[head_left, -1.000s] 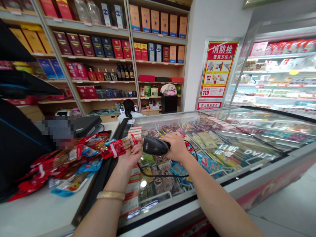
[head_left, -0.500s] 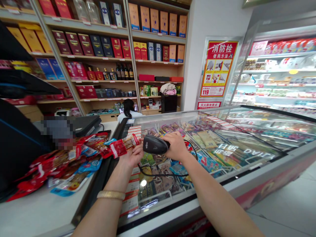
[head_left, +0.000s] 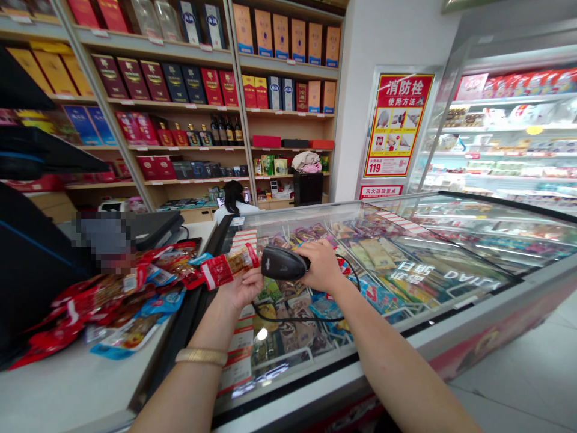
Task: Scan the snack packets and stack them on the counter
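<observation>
My left hand (head_left: 243,288) pinches the edge of a red snack packet (head_left: 229,267) with a clear window showing brown food. My right hand (head_left: 321,266) is wrapped round the handle of a black barcode scanner (head_left: 285,263). The scanner's head faces left, close beside the packet's right end. Its black cable (head_left: 302,319) loops over the glass-topped freezer (head_left: 243,403). At the left, a pile of red and blue snack packets (head_left: 103,294) lies on the white counter (head_left: 58,397), reaching up to the held packet.
A black monitor (head_left: 27,258) stands at the left, a dark flat device (head_left: 157,228) behind the pile. A person (head_left: 234,201) with dark hair is beyond the freezer, before shelves (head_left: 180,105) of boxes and bottles. A lit fridge (head_left: 514,132) stands at the right.
The red packet has shifted slightly and more of its right end shows above my left fingers. My right hand and the scanner have stayed nearly in place.
</observation>
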### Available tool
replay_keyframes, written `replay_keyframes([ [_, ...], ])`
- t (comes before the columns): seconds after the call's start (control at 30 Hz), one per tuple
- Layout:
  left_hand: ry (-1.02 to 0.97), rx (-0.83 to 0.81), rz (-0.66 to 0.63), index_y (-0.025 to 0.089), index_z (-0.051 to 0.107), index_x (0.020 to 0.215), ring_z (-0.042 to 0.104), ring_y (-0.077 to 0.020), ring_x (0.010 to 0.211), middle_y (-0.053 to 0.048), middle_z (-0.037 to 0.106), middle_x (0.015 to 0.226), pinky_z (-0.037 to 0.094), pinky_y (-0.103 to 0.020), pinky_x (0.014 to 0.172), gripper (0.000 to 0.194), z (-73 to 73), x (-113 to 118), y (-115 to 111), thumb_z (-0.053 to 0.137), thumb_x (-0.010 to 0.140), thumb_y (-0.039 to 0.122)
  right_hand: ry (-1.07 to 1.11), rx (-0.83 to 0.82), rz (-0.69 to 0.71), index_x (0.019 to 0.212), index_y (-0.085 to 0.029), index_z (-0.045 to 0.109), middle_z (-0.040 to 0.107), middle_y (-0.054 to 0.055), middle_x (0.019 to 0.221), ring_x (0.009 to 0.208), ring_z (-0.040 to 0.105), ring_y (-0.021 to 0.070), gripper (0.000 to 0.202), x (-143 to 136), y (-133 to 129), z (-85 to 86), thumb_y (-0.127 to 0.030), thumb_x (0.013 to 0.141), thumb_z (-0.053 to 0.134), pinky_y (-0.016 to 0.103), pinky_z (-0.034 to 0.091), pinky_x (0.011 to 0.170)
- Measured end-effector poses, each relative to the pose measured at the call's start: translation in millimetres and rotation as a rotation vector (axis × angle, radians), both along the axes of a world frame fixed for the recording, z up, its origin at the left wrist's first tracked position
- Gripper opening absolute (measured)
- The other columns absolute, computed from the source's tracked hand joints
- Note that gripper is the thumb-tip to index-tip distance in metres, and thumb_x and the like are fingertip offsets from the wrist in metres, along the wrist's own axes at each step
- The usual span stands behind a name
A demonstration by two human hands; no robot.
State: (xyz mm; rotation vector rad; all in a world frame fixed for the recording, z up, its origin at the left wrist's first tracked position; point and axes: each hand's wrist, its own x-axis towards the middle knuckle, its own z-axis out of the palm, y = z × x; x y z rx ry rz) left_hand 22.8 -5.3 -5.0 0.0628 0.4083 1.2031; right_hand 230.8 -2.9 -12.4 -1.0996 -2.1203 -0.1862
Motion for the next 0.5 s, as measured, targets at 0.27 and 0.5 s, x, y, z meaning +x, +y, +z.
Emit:
replay_keyframes([
  [0.27, 0.024, 0.006, -0.039, 0.018, 0.044, 0.077, 0.031, -0.0039, 0.032, 0.008, 0.028, 0.053, 0.023, -0.010, 0.029, 0.023, 0.8, 0.3, -0.7, 0.033, 0.091, 0.004, 0.007, 0.004, 0.006, 0.093, -0.022, 0.071, 0.072, 0.004, 0.091, 0.088, 0.063, 0.0225, 0.033, 1.8, 1.1, -0.4, -0.031, 0.061, 0.074, 0.034, 0.030, 0.079],
  [0.5, 0.083, -0.071, -0.113, 0.018, 0.042, 0.074, 0.031, -0.0044, 0.031, 0.008, 0.028, 0.053, 0.022, -0.011, 0.028, 0.026, -7.0, -3.5, 6.3, 0.032, 0.093, 0.005, 0.057, 0.031, -0.005, 0.093, -0.023, 0.070, 0.072, 0.005, 0.093, 0.090, 0.063, 0.0226, 0.030, 3.7, 2.2, -3.8, -0.031, 0.064, 0.072, 0.034, 0.031, 0.080],
])
